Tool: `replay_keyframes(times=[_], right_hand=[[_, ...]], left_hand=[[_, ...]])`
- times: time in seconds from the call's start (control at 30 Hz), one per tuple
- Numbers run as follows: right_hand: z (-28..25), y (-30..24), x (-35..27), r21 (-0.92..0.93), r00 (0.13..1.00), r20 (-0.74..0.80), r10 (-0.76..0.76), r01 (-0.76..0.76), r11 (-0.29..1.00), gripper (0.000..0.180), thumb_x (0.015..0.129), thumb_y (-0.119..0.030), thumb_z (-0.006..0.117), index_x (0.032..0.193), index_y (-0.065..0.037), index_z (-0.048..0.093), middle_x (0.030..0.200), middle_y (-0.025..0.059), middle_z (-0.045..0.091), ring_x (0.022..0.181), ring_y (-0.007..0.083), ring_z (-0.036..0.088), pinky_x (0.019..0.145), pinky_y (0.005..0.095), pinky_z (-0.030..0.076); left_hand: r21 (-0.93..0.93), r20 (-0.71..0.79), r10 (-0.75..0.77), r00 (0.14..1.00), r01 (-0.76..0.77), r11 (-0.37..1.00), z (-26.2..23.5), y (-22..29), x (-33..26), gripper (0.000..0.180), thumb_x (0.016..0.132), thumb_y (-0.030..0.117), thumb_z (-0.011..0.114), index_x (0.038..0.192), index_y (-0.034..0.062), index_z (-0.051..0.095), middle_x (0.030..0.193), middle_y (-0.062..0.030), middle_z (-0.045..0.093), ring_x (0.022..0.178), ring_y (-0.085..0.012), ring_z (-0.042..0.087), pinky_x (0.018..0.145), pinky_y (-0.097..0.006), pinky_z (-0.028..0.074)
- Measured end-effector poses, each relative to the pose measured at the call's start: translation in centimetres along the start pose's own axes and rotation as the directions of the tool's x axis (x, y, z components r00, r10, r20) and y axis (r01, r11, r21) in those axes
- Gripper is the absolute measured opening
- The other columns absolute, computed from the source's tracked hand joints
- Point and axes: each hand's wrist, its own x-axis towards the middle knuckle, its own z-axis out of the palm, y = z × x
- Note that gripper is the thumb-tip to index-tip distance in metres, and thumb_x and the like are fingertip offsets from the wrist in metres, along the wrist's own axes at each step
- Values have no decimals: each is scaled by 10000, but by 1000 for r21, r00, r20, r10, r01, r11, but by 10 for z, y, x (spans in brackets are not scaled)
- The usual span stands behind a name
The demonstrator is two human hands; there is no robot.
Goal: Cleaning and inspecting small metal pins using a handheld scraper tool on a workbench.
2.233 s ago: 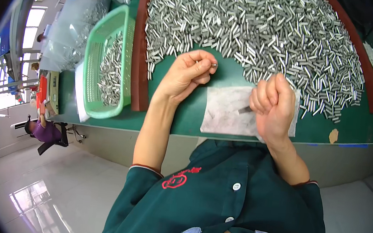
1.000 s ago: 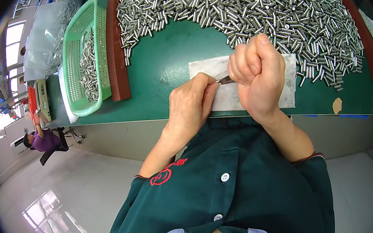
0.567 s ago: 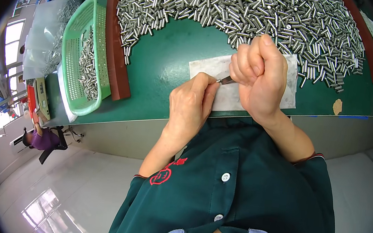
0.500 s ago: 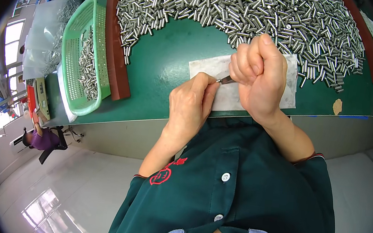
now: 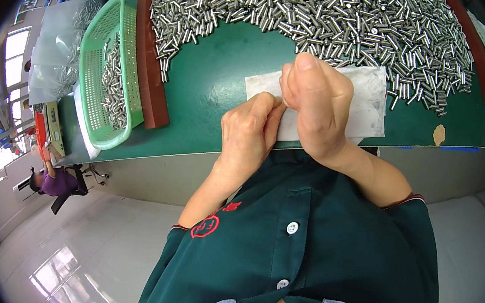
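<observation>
Hands meet in the middle of the frame, just above a dark green shirt. The left hand [image 5: 250, 131] is curled, its fingertips pinched together right against the right hand [image 5: 316, 109], which is closed in a fist. What they pinch is too small to tell. Under them a pale sheet [image 5: 371, 103] lies flat on the green desk [image 5: 214, 83]. Farther up, a big heap of small shiny metal pins [image 5: 304, 16] covers the desk. At the upper left a brown bar [image 5: 148, 64] runs beside a green basket [image 5: 94, 71] with more pins in it.
</observation>
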Motion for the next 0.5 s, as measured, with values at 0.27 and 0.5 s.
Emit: replay_keyframes(times=[0.27, 0.5], right_hand=[[-20, 3, 2, 302, 996, -21, 84, -74, 951, 372, 897, -224, 262, 544, -111, 287, 443, -19, 251, 388, 74, 165, 390, 229, 179], [-29, -7, 13, 396, 991, -81, 106, -66, 916, 384, 890, -256, 274, 526, -136, 267, 423, -33, 232, 375, 67, 147, 379, 229, 159]], left_hand=[[-394, 63, -229, 971, 235, 888, -13, 0, 1, 38, 794, 43, 534, 795, 9, 517, 588, -11, 508, 528, -75, 464, 471, -209, 366], [-915, 402, -93, 911, 396, -73, -23, -36, 17, 123, 835, 125, 519, 913, 29, 523, 812, -63, 531, 474, -39, 251, 448, -185, 230]])
